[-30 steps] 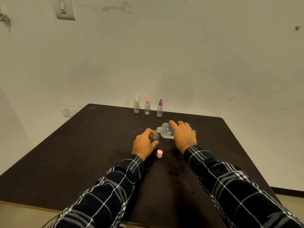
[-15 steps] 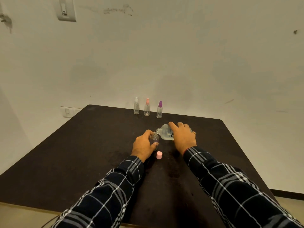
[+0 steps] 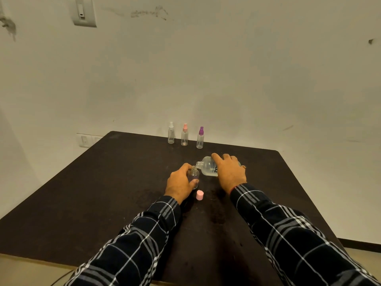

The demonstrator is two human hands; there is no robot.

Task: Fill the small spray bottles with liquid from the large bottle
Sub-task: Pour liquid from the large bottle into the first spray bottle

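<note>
Two hands work close together near the middle of a dark brown square table point(image 3: 103, 193). The left hand point(image 3: 179, 185) is wrapped around a small clear bottle with an open neck point(image 3: 194, 175), thumb on the near side and fingers behind it, holding it upright on the tabletop. The right hand point(image 3: 229, 172) grips a large frosted clear bottle with dark lettering point(image 3: 207, 168) from above, fingers curled over its rounded body. This large bottle is tipped on its side, its uncapped mouth pointing left and meeting the rim of the small bottle. Whether liquid is flowing cannot be made out. A ring point(image 3: 244, 167) shows on one finger of the right hand. Both arms wear dark plaid sleeves point(image 3: 134, 250) with white lines.

A small pink round cap point(image 3: 200, 195) stands on the table just beside the left hand, on the near side of the small bottle.

Along the far edge of the table, well apart from the hands, three slim clear spray bottles stand upright in a row: one with a white top point(image 3: 171, 134), one with a pink top point(image 3: 184, 135), and one with a purple top point(image 3: 200, 138).

Behind the table rises a plain off-white wall point(image 3: 247, 79) with scuff marks. A light switch plate point(image 3: 83, 12) sits high on the left, and a white socket plate point(image 3: 85, 140) sits low by the table's far left corner.
</note>
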